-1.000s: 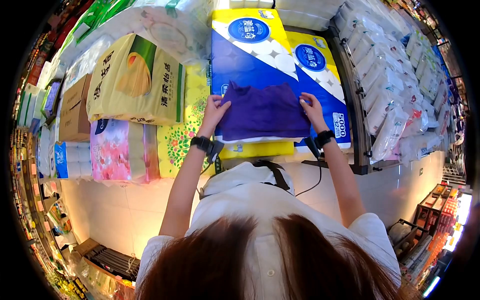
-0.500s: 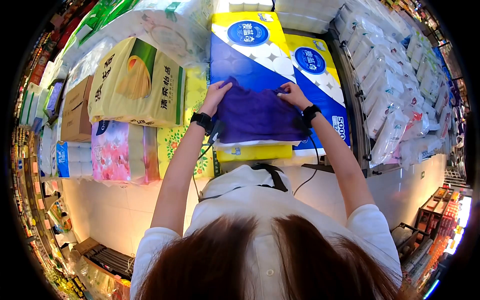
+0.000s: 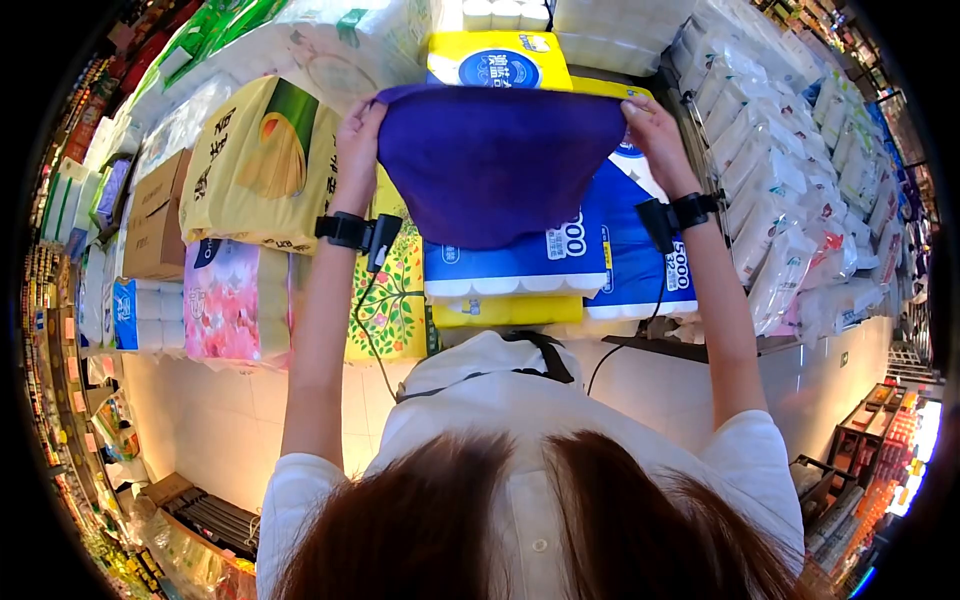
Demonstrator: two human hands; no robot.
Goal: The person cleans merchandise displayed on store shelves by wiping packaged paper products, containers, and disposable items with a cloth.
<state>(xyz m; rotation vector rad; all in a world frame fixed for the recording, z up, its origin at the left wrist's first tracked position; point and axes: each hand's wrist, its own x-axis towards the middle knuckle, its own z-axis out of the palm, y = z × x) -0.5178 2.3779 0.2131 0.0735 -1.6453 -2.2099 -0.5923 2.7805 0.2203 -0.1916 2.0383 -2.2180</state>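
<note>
A purple cloth (image 3: 500, 160) is stretched wide between my two hands, its lower edge hanging in a curve. My left hand (image 3: 358, 150) pinches its upper left corner, and my right hand (image 3: 655, 140) pinches the upper right one. Behind and below the cloth lies a blue and yellow pack of toilet rolls (image 3: 515, 272), partly covered by it. A second blue pack (image 3: 645, 265) sits to the right of that one. Both of my wrists carry black straps with small cabled devices.
To the left stand a cream tissue pack (image 3: 255, 165), a pink floral pack (image 3: 235, 300) and a brown carton (image 3: 155, 220). White plastic-wrapped packs (image 3: 770, 200) fill the rack at right. Pale floor tiles (image 3: 230, 405) show below the display.
Both hands have moved apart and upward, away from my body. The cloth, bunched over the pack before, is now spread taut along its top edge and uncovers the pack's front.
</note>
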